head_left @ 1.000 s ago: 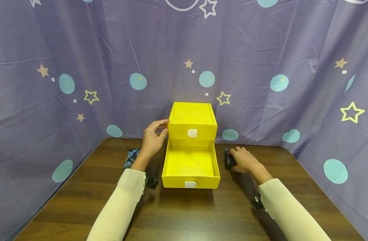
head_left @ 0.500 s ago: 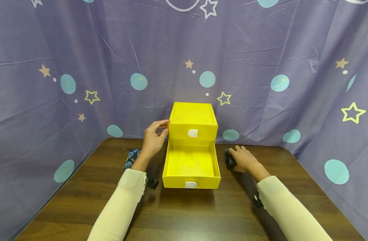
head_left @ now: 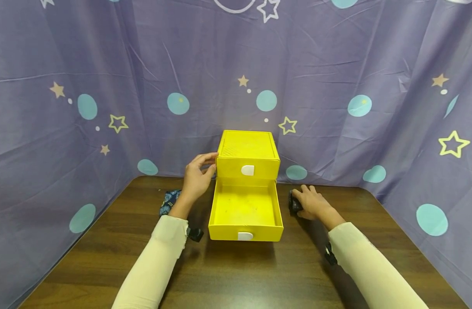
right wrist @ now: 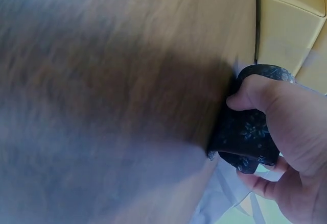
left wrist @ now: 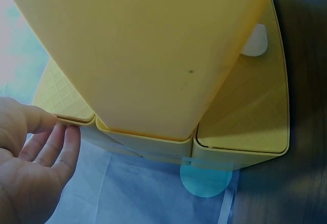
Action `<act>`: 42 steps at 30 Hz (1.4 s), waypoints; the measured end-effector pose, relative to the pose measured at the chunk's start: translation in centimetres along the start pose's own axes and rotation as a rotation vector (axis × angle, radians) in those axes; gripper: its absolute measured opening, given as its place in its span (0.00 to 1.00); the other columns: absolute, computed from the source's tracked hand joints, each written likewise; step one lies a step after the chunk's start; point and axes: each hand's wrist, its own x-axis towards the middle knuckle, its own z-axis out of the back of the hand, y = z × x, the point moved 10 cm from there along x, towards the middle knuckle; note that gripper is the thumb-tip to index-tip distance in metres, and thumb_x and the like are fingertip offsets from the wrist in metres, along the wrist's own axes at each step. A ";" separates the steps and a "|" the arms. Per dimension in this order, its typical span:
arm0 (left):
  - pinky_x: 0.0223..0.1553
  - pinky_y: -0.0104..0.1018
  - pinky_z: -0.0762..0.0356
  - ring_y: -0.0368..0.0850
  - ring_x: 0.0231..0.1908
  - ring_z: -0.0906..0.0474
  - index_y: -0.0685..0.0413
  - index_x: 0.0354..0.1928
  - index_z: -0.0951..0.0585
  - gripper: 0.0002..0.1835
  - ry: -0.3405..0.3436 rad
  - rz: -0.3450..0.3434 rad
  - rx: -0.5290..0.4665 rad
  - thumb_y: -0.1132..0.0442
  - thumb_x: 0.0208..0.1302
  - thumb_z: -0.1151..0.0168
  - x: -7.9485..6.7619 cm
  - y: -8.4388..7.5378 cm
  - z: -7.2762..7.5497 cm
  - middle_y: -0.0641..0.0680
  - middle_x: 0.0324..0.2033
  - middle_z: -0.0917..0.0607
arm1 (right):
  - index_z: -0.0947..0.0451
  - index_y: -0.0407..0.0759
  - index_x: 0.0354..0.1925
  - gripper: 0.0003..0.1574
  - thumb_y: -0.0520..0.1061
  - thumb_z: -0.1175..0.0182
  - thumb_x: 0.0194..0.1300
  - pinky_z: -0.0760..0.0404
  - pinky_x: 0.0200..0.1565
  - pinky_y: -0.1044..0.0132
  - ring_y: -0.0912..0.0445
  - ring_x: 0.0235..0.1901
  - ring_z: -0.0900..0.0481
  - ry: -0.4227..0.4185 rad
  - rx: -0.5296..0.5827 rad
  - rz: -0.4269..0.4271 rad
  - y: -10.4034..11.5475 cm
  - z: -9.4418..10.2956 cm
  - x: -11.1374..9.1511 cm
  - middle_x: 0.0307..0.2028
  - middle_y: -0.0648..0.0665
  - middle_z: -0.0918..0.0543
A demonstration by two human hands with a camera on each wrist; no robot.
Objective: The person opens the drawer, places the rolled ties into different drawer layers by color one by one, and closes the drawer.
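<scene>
A yellow drawer unit (head_left: 248, 169) stands at the middle of the table, its middle drawer (head_left: 243, 231) pulled out with a bare bottom. My left hand (head_left: 197, 178) touches the unit's upper left front edge. In the left wrist view, thumb and nearly straight fingers meet that edge beside the top drawer (left wrist: 64, 96). Right of the unit, my right hand (head_left: 314, 204) grips a folded dark cloth (right wrist: 250, 132) with a pale flower print. The thumb lies over one face of the cloth, with fingertips showing at its lower edge.
A folded blue patterned cloth (head_left: 169, 201) lies left of the unit, partly behind the left wrist. The brown wooden table (head_left: 243, 274) runs back to a purple curtain (head_left: 317, 64) with stars and dots. White tabs mark the drawer fronts.
Right hand and forearm have shifted very slightly, still at the dark cloth. The left hand and the drawer unit hold their places.
</scene>
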 end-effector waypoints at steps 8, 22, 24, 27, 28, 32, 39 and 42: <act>0.54 0.51 0.17 0.51 0.54 0.19 0.51 0.60 0.16 0.18 -0.002 -0.006 -0.007 0.71 0.71 0.38 0.1 0.0 -0.1 0.55 0.52 0.17 | 0.29 0.46 0.51 0.36 0.46 0.19 0.49 0.18 0.41 0.39 0.33 0.46 0.28 -0.027 -0.011 -0.029 -0.5 -0.1 0.1 0.48 0.32 0.28; 0.53 0.53 0.16 0.52 0.54 0.19 0.53 0.60 0.16 0.18 -0.002 -0.010 -0.012 0.72 0.71 0.38 0.0 0.2 0.0 0.56 0.54 0.17 | 0.31 0.45 0.50 0.32 0.52 0.22 0.57 0.19 0.38 0.43 0.37 0.39 0.29 -0.120 -0.078 -0.039 -0.2 2.2 0.0 0.45 0.31 0.26; 0.53 0.54 0.16 0.52 0.54 0.19 0.53 0.60 0.16 0.18 -0.005 -0.013 -0.012 0.72 0.71 0.38 0.1 0.2 0.0 0.56 0.54 0.17 | 0.31 0.46 0.50 0.32 0.52 0.22 0.56 0.20 0.37 0.43 0.37 0.39 0.29 -0.132 -0.076 -0.038 -0.2 2.8 -0.1 0.44 0.32 0.26; 0.53 0.53 0.16 0.51 0.54 0.19 0.53 0.60 0.16 0.18 -0.004 -0.014 -0.007 0.72 0.71 0.38 0.1 0.0 0.1 0.55 0.54 0.17 | 0.31 0.46 0.49 0.31 0.52 0.23 0.57 0.21 0.37 0.43 0.37 0.39 0.30 -0.141 -0.068 -0.036 -0.1 3.7 -0.1 0.44 0.32 0.27; 0.53 0.52 0.16 0.51 0.54 0.19 0.53 0.60 0.16 0.18 -0.002 -0.012 -0.004 0.72 0.71 0.38 0.1 0.0 0.1 0.55 0.54 0.17 | 0.31 0.46 0.49 0.31 0.52 0.23 0.57 0.21 0.37 0.43 0.37 0.39 0.30 -0.140 -0.066 -0.038 -0.1 3.9 -0.1 0.44 0.32 0.27; 0.53 0.50 0.16 0.50 0.55 0.19 0.52 0.61 0.16 0.18 0.003 -0.009 0.001 0.71 0.72 0.38 0.1 -0.1 0.1 0.54 0.53 0.17 | 0.32 0.45 0.49 0.31 0.52 0.23 0.58 0.22 0.39 0.41 0.35 0.41 0.29 -0.150 -0.063 -0.039 -0.1 5.1 -0.3 0.44 0.33 0.27; 0.53 0.50 0.16 0.51 0.54 0.19 0.52 0.60 0.16 0.18 -0.004 -0.013 -0.002 0.72 0.71 0.38 0.1 -0.1 0.2 0.55 0.53 0.17 | 0.31 0.45 0.50 0.31 0.52 0.24 0.58 0.23 0.38 0.42 0.37 0.39 0.30 -0.187 -0.035 -0.039 -0.1 7.0 -0.6 0.43 0.35 0.28; 0.52 0.51 0.16 0.51 0.54 0.19 0.53 0.60 0.16 0.18 -0.004 -0.014 -0.003 0.72 0.71 0.38 0.1 -0.1 0.1 0.56 0.53 0.17 | 0.30 0.46 0.50 0.30 0.52 0.25 0.58 0.24 0.38 0.44 0.38 0.39 0.31 -0.204 -0.012 -0.052 -0.2 7.8 -0.7 0.43 0.35 0.28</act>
